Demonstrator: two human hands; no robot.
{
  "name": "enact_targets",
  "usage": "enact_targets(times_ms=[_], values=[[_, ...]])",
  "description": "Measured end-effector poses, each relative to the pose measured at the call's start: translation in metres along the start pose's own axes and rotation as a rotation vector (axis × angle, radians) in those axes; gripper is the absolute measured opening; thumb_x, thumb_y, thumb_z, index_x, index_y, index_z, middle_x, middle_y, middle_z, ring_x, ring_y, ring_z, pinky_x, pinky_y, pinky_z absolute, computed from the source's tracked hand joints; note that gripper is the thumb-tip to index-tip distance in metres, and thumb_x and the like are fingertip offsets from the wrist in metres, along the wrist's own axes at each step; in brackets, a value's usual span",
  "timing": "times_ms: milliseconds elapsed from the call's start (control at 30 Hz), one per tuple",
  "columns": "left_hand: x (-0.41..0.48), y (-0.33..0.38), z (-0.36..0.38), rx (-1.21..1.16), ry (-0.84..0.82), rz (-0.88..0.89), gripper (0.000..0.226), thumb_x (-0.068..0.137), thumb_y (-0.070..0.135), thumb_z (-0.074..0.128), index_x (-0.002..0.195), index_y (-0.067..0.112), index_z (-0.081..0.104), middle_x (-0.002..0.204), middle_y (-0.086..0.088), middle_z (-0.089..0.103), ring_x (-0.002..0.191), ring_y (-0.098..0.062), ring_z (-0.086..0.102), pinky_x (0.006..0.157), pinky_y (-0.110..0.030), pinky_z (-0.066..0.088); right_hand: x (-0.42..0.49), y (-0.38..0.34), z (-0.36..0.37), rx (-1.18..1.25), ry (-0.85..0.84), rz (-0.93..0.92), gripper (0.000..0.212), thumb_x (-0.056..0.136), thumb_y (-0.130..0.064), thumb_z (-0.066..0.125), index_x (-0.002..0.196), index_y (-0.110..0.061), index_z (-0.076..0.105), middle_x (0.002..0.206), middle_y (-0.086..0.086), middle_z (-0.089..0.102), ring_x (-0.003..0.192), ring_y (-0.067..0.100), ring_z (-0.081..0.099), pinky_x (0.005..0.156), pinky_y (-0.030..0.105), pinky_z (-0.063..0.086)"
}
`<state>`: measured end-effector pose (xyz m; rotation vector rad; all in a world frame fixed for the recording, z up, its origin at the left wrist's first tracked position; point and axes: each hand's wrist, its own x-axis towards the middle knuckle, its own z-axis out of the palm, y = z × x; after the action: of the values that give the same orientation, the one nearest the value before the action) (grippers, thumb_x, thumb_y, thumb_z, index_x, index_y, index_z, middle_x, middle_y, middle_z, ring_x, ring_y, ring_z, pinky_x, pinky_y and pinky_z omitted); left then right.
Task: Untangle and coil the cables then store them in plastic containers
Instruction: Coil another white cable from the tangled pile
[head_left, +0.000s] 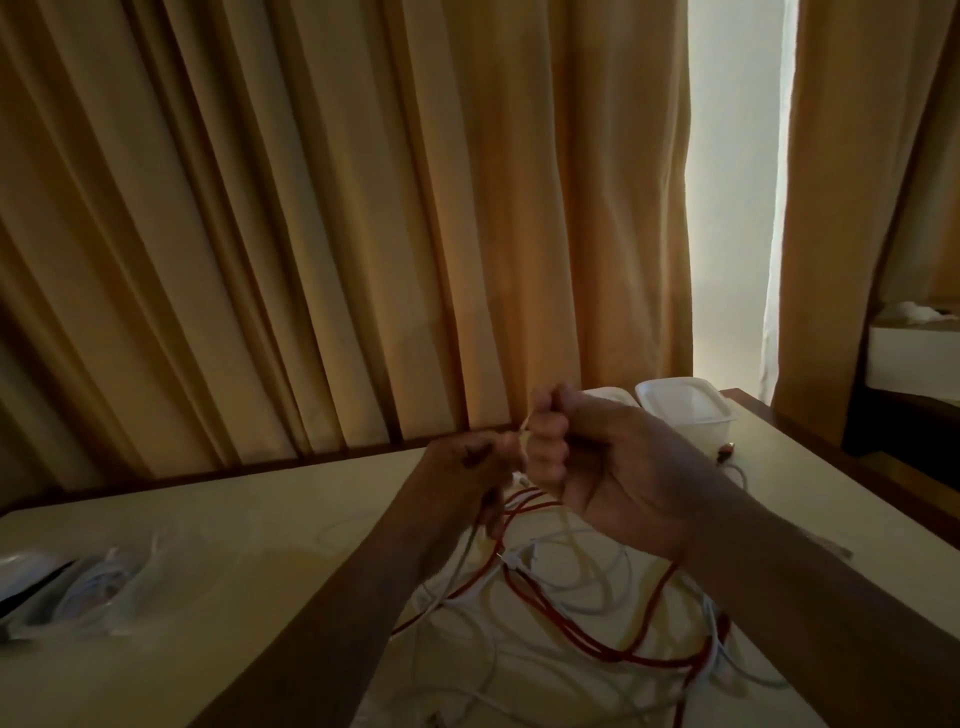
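Observation:
A tangle of white cables (566, 577) and a red cable (582, 631) lies on the pale table (249, 519) in front of me. Both hands are raised above the tangle, close together. My right hand (587, 457) is a closed fist around a thin white cable whose end sticks out at its left side. My left hand (467, 467) pinches cable strands beside it, with red and white strands hanging down to the pile. Two white plastic containers (685, 410) stand at the table's far right, partly hidden behind my right hand.
A clear plastic container holding coiled white cables (98, 587) lies at the table's left edge. A loose plug (726, 451) rests near the white containers. Orange curtains (311, 208) hang behind the table, with a bright gap at the right. The room is dim.

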<state>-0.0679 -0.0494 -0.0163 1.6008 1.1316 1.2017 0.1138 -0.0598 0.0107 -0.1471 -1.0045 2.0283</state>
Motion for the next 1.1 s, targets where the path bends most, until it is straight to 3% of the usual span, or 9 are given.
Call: enact_targets(times_ms=[100, 200, 300, 500, 567, 800, 867, 967, 1100], values=[[-0.024, 0.006, 0.013, 0.169, -0.159, -0.093, 0.03, 0.104, 0.034, 0.056, 0.09, 0.02, 0.077, 0.06, -0.005, 0.054, 0.048, -0.016, 0.043, 0.046, -0.027, 0.036, 0.009, 0.001, -0.006, -0.084, 0.16, -0.309, 0.028, 0.103, -0.015, 0.045, 0.105, -0.001, 0.07, 0.091, 0.011, 0.069, 0.088, 0.022, 0.071, 0.08, 0.031, 0.059], [-0.038, 0.025, 0.012, 0.521, -0.122, -0.028, 0.023, 0.104, 0.04, 0.054, 0.096, 0.034, 0.074, 0.064, 0.013, 0.062, 0.053, -0.002, 0.051, 0.05, -0.018, 0.041, 0.011, -0.003, -0.022, -0.952, 0.324, -0.566, 0.025, 0.104, -0.012, 0.048, 0.108, -0.015, 0.072, 0.097, -0.005, 0.075, 0.098, 0.007, 0.07, 0.083, 0.016, 0.053], [-0.04, 0.049, 0.0, 0.833, -0.036, 0.351, 0.019, 0.102, 0.04, 0.053, 0.098, 0.037, 0.072, 0.074, 0.019, 0.061, 0.074, 0.002, 0.057, 0.062, -0.013, 0.041, 0.009, 0.004, -0.028, -1.538, 0.24, -0.484, 0.032, 0.103, -0.005, 0.049, 0.093, -0.031, 0.065, 0.087, -0.017, 0.068, 0.089, -0.01, 0.064, 0.074, 0.005, 0.047], [-0.016, 0.063, -0.023, 0.962, 0.018, 0.719, 0.017, 0.09, 0.034, 0.064, 0.089, 0.021, 0.075, 0.08, 0.012, 0.062, 0.071, -0.006, 0.059, 0.059, -0.025, 0.049, 0.002, 0.015, -0.026, -0.855, -0.027, -0.028, 0.044, 0.107, -0.035, 0.035, 0.089, -0.015, 0.07, 0.085, 0.028, 0.058, 0.079, 0.032, 0.056, 0.079, 0.042, 0.044], [-0.009, 0.058, -0.024, 0.866, 0.015, 0.747, 0.01, 0.088, 0.024, 0.07, 0.087, 0.017, 0.077, 0.081, 0.009, 0.065, 0.072, -0.01, 0.063, 0.062, -0.022, 0.051, -0.002, 0.015, -0.026, -0.632, -0.149, 0.102, 0.04, 0.107, -0.03, 0.037, 0.091, -0.01, 0.067, 0.077, 0.022, 0.053, 0.074, 0.03, 0.053, 0.075, 0.039, 0.046], [0.002, 0.023, -0.006, 0.26, -0.062, 0.333, 0.016, 0.099, 0.024, 0.063, 0.094, 0.023, 0.078, 0.087, 0.003, 0.075, 0.083, -0.009, 0.07, 0.076, -0.023, 0.054, -0.005, 0.027, -0.018, 0.021, -0.352, 0.037, 0.03, 0.107, -0.013, 0.03, 0.104, -0.001, 0.057, 0.084, 0.014, 0.055, 0.079, 0.024, 0.057, 0.077, 0.034, 0.051], [0.001, 0.009, 0.0, 0.213, -0.097, 0.229, 0.024, 0.101, 0.022, 0.06, 0.089, 0.034, 0.077, 0.081, 0.005, 0.073, 0.076, -0.007, 0.067, 0.074, -0.028, 0.054, -0.004, 0.031, -0.018, 0.011, -0.162, -0.126, 0.032, 0.106, -0.017, 0.037, 0.102, -0.002, 0.065, 0.09, 0.015, 0.06, 0.086, 0.024, 0.062, 0.082, 0.033, 0.055], [-0.01, -0.005, 0.014, 0.717, -0.227, 0.102, 0.031, 0.108, 0.031, 0.048, 0.087, 0.042, 0.067, 0.075, 0.01, 0.065, 0.067, 0.001, 0.059, 0.073, -0.028, 0.055, -0.004, 0.025, -0.016, -0.266, 0.165, -0.403, 0.029, 0.1, -0.021, 0.045, 0.098, -0.009, 0.071, 0.092, 0.008, 0.068, 0.092, 0.016, 0.067, 0.081, 0.025, 0.056], [-0.027, 0.017, 0.02, 0.873, -0.154, 0.255, 0.029, 0.104, 0.047, 0.042, 0.108, 0.036, 0.068, 0.08, 0.009, 0.065, 0.073, -0.004, 0.06, 0.064, -0.02, 0.045, -0.002, 0.014, -0.037, -1.429, 0.33, -0.621, 0.024, 0.104, -0.014, 0.048, 0.098, -0.032, 0.063, 0.088, -0.018, 0.067, 0.095, -0.004, 0.064, 0.074, 0.013, 0.053]])
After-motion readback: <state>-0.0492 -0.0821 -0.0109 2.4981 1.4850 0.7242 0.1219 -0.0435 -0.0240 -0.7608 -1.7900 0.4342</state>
